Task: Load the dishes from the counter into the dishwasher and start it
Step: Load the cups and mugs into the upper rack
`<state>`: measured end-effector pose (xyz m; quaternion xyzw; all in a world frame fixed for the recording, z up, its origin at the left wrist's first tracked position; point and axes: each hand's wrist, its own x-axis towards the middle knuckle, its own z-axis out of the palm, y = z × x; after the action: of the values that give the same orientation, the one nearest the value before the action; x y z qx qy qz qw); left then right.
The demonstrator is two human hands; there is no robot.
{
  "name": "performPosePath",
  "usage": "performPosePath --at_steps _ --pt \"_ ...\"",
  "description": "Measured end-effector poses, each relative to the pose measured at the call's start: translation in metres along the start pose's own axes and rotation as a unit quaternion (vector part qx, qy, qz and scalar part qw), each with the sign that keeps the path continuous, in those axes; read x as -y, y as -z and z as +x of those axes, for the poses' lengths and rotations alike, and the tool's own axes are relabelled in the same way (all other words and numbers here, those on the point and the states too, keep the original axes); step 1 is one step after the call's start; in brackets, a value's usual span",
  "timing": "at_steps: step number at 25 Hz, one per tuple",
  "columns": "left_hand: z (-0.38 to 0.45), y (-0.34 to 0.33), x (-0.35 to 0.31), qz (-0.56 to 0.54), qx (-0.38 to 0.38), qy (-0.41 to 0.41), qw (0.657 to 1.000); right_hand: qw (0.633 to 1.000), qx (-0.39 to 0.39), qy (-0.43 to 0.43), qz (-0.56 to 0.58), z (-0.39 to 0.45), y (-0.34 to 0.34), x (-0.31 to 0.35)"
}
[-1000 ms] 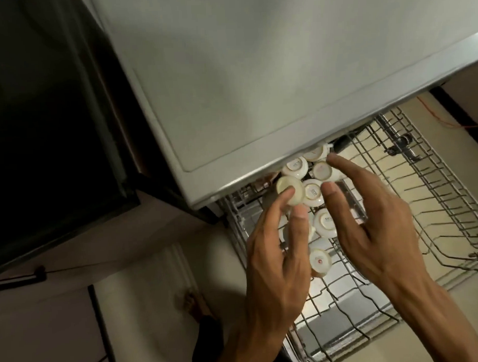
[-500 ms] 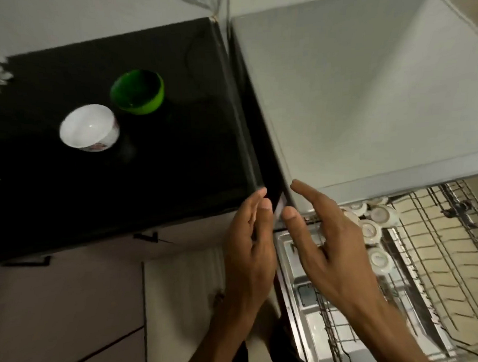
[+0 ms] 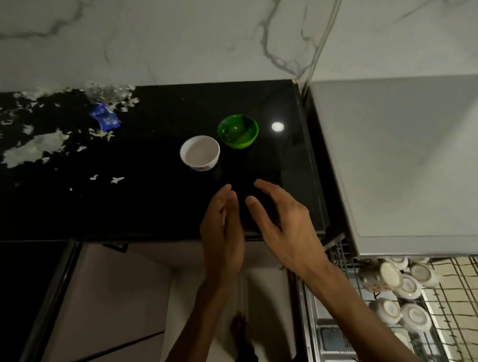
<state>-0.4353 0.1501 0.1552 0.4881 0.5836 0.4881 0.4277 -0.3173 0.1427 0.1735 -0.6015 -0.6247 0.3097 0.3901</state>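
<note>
Left hand edge-on, thumb uppermost, fingers straight and together, holding nothing; right hand just beside it, palm down, fingers loosely spread, likewise bare; both forearms bare, reaching up from the lower edge, converging forward.

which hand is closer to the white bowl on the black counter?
Left. The left hand reaches toward the white round bowl from just below it; the right hand is further right, nearer the black counter's edge. Neither touches it.
</note>
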Motion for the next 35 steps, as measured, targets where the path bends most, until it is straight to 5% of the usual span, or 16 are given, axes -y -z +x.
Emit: performPosePath --at_steps 6,13,21,26,35 --pt "0.091 0.03 0.038 0.095 -0.061 -0.07 0.991 0.995 0.04 0.023 -0.088 0.077 -0.054 -0.01" --pt "0.163 0.041 0.076 0.24 -0.001 -0.027 0.97 0.978 0.101 0.006 -0.184 0.148 -0.095 -0.03" --pt "0.188 0.047 0.084 0.256 -0.008 -0.039 0.966 0.971 0.131 -0.037 -0.197 0.177 -0.12 -0.033" --pt "0.163 0.049 0.069 0.179 -0.043 -0.037 0.982 0.988 0.085 -0.014 -0.125 0.154 -0.102 -0.027" --pt "0.071 0.028 0.018 -0.05 0.008 0.154 0.987 0.998 0.004 0.052 -0.022 0.054 -0.032 -0.012"
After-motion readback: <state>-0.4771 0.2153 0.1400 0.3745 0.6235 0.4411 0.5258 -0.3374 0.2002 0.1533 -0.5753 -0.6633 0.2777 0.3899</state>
